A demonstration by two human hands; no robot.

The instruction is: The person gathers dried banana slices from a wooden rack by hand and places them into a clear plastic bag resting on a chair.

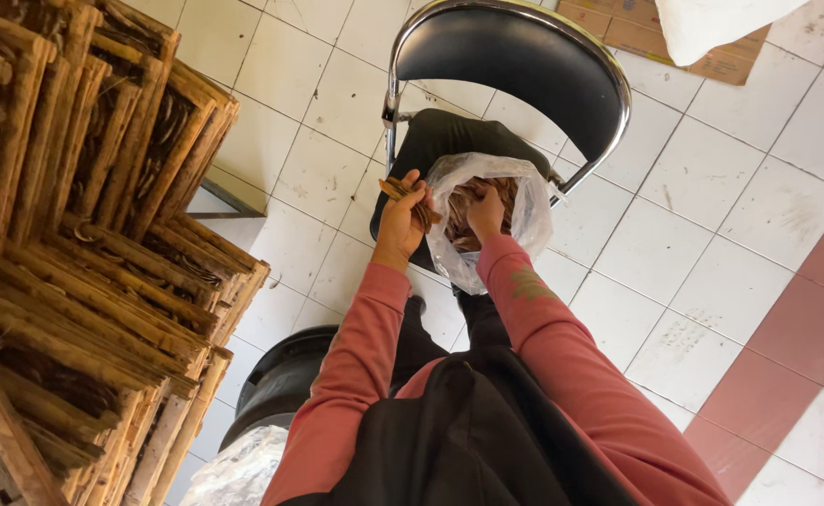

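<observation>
Plastic bag (534,211) on the chair (515,56) at mid-frame looks floppy to us: our right hand (485,212), grip hidden inside, could tip it while our left hand (401,220) clutches brown strips (410,197).

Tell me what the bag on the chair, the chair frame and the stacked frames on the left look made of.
Bag: thin clear plastic, crinkled and glossy, brown contents showing through. Chair frame: metal tube, likely chromed, with bright mirror-like glints. Stacked frames: raw wood, rough and unvarnished, grain visible. The strips in the left hand look like dried brown plant material, uncertain.
</observation>
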